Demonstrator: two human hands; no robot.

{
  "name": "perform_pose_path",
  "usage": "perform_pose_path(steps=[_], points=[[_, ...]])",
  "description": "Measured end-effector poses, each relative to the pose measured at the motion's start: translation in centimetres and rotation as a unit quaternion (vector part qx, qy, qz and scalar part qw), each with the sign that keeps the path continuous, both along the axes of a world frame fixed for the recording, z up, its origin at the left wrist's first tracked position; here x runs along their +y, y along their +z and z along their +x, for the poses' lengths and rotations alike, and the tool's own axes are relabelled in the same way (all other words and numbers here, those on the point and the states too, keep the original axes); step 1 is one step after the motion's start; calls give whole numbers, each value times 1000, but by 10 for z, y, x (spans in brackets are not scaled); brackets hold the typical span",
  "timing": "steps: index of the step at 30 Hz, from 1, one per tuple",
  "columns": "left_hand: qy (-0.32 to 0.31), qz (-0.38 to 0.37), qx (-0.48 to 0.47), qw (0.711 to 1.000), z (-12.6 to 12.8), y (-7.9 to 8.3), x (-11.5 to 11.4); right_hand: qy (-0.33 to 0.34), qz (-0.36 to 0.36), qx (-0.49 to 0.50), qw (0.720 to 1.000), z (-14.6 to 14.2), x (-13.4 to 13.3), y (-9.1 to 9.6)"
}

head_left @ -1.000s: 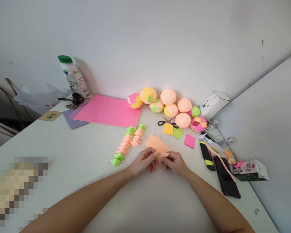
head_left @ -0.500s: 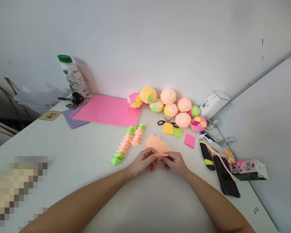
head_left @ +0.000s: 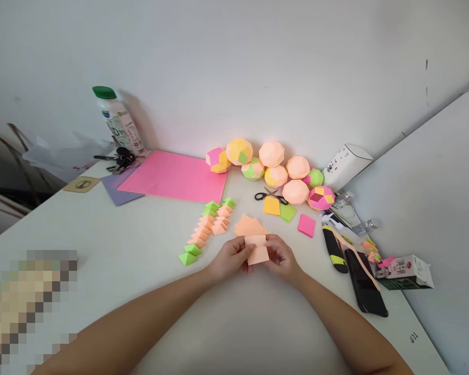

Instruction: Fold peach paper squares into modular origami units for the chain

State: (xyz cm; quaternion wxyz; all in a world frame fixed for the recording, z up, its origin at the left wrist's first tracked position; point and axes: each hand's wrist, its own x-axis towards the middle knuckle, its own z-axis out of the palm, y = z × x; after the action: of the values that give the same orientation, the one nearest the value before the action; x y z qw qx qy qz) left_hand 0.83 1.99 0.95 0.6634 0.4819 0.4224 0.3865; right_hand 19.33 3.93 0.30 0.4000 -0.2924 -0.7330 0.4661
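Between my two hands is a small peach paper square [head_left: 258, 254] with a crease across its middle. My left hand [head_left: 232, 257] pinches its left side, thumb on top. At the right edge, my right hand [head_left: 283, 259] grips the same sheet, with some fingers hidden behind it. Just beyond the hands lie loose peach paper sheets [head_left: 249, 225], partly covered. Two rows of folded peach and green paper pieces [head_left: 203, 229] stand on the table to the left.
Faceted paper balls [head_left: 271, 154] are grouped by the wall. Scissors [head_left: 271, 196] lie near orange, green and pink paper squares [head_left: 306, 225]. A pink board [head_left: 175, 177] and a bottle [head_left: 119, 122] are at the left; a cutter [head_left: 334, 250], phone [head_left: 363, 281] and carton [head_left: 406, 272] are at the right.
The peach paper, seen nearly edge-on before, is now opened out and faces up with its crease showing. My right fingers have shifted to its right edge.
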Motion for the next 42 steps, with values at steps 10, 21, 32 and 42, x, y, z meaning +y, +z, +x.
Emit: perform_pose_path(steps=[10,21,32,42], points=[[-11,11,5,1000,2,2,-1,-15,11,-37,999,0,3,4],[-54,25,31,998,0,2,-4,-74,-103,5,992,-3,-1,11],[-51,26,48,997,1,-5,-4,-86,-45,-30,995,-3,-3,11],[-43,15,1,999,1,-2,-4,-90,-162,35,982,-2,-2,-1]])
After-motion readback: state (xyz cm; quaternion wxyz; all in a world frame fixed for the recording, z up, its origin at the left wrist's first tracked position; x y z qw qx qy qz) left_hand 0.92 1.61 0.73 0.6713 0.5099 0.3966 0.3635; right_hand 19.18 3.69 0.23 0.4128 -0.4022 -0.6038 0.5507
